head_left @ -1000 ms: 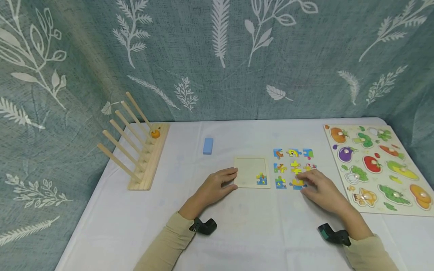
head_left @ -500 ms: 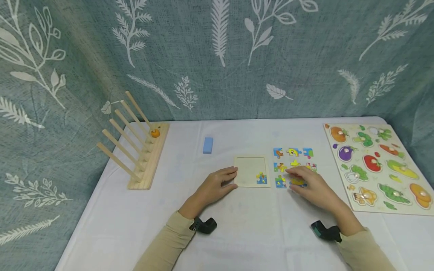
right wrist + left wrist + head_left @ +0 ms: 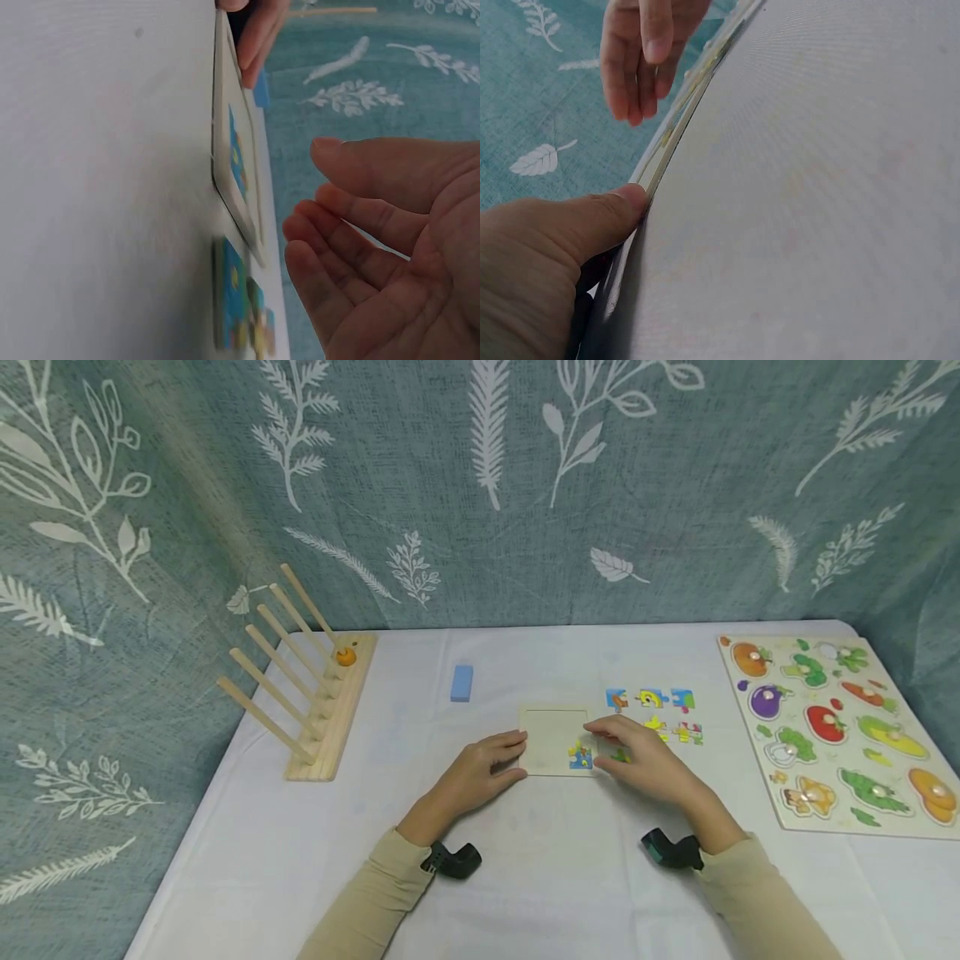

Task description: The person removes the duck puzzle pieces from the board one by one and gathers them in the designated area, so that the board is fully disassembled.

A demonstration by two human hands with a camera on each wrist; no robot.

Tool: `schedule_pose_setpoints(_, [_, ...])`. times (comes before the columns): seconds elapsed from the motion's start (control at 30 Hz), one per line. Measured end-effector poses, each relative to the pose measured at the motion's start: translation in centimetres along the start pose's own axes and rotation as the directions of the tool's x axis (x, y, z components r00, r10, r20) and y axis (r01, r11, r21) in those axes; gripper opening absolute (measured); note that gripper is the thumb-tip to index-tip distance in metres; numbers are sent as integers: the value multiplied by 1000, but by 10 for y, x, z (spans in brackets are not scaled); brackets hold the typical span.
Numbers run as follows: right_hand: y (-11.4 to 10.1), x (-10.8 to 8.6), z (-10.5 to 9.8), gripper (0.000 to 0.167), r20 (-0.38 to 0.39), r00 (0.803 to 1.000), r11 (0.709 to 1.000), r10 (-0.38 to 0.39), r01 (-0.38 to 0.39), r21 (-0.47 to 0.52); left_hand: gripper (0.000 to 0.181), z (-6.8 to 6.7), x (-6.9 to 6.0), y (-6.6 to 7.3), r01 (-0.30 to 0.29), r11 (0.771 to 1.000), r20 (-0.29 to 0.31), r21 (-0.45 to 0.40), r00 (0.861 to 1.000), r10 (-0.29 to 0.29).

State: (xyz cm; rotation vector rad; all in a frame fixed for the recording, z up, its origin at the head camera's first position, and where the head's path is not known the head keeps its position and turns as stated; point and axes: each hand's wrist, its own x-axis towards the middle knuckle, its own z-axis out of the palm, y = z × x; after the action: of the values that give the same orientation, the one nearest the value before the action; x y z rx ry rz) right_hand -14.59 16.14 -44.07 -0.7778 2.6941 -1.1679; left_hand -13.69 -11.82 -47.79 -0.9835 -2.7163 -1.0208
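Observation:
A square wooden puzzle tray [image 3: 553,727] lies flat, with a blue-and-yellow jigsaw piece [image 3: 581,757] in its lower right corner. My left hand [image 3: 480,772] rests at the tray's left edge; the thumb [image 3: 626,201] touches the rim. Over the tray's right side hovers my right hand [image 3: 648,760], fingers loosely bent. The right wrist view finds nothing between its fingers [image 3: 326,281]. Several loose jigsaw pieces [image 3: 651,697] lie in rows right of the tray, some hidden beneath the right hand.
A blue block [image 3: 461,683] sits behind the tray. At left stands a wooden peg rack [image 3: 333,718] with tall slanting pegs and an orange bead [image 3: 346,657]. A vegetable knob puzzle board [image 3: 798,760] occupies the right side. A patterned curtain [image 3: 517,560] hangs behind the white-covered table.
My right hand has moved left from the lower loose pieces to the tray's right edge, uncovering some right-hand pieces. My left hand stays by the tray.

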Motion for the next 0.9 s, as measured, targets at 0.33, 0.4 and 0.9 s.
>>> schedule_pose_setpoints(0.33, [-1,8,14,41,55,998,996,28,-23,-88,47,0,0,0,4,1000,4,-4,1000,-4])
schedule_pose_setpoints(0.4, [-2,9,15,41,55,998,995,25,-19,-101,47,1,0,-1,5,1000,3,0,1000,-5])
schedule_pose_setpoints(0.9, [-3,8,18,38,32,997,996,73,-71,-56,47,0,0,-1,5,1000,1,-6,1000,-5])
